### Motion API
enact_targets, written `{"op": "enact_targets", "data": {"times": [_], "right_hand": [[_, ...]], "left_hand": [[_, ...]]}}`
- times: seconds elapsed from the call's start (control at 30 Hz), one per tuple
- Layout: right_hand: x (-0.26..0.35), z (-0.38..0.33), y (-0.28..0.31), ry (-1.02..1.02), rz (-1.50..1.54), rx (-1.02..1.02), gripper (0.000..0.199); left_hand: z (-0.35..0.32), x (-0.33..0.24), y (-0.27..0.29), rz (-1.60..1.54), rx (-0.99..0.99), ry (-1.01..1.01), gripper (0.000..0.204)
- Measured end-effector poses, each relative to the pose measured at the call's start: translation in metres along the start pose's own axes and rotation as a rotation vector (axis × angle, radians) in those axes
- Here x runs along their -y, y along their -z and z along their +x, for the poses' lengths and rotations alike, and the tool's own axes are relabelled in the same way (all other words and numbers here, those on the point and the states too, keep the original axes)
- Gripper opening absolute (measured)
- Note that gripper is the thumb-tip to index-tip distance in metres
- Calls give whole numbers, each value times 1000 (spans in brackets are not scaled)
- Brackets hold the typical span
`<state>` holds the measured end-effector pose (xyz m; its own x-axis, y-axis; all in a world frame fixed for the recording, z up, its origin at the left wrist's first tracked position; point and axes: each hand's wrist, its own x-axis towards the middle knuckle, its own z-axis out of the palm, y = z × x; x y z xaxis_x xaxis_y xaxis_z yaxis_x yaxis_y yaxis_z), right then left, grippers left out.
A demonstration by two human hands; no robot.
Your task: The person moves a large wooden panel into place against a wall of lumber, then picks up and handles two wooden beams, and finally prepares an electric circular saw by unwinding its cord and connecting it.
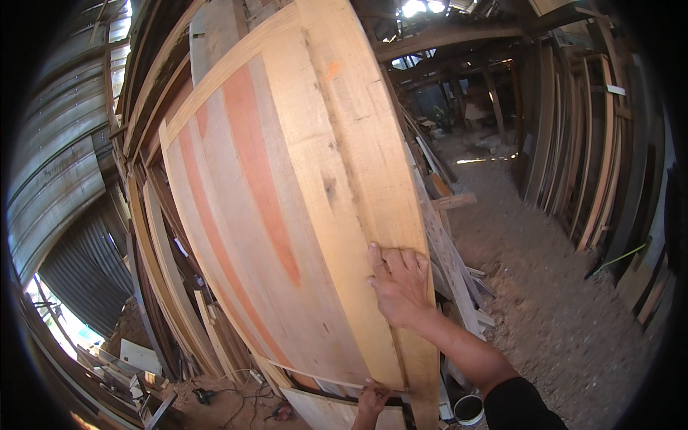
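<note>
A large panel of joined pale boards, streaked with reddish-orange bands, stands nearly upright and fills the middle of the head view, leaning back toward a stack of planks and a corrugated metal wall at about nine o'clock. Its long axis runs from roughly six o'clock at the floor up to twelve o'clock near the roof beams, bowed by the lens, with the top tipping slightly toward eleven. The right hand lies flat and spread against the panel's right-hand edge board, fingers pointing up toward twelve o'clock and wrapping just over the edge, pressing rather than clenching; the forearm comes in from about five o'clock. The left hand sits much lower, at about six o'clock, fingers hooked on the lower edge of the panel, where a thin pale strip crosses it; only the knuckles show, so how firmly it grips cannot be told. Both hands therefore bear on the same right-lower corner region, the right one higher along the long edge and the left one beneath it, with the bulk of the panel lying up and to the left of them, toward ten and eleven o'clock. A small white-rimmed can stands on the sawdust floor just right of the panel's foot, and more boards lean at two o'clock.
</note>
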<state>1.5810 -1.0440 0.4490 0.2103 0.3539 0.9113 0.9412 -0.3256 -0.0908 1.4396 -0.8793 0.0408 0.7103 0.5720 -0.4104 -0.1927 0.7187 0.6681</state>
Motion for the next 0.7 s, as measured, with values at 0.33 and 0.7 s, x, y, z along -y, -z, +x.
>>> {"op": "enact_targets", "data": {"times": [0.33,0.7], "right_hand": [[52,-12,-77,-323,-235,-272,71],[57,-16,-79,-226,-450,-414,48]], "left_hand": [[6,-27,25,-27,291,84,40],[39,-171,103,-13,170,123,47]]}}
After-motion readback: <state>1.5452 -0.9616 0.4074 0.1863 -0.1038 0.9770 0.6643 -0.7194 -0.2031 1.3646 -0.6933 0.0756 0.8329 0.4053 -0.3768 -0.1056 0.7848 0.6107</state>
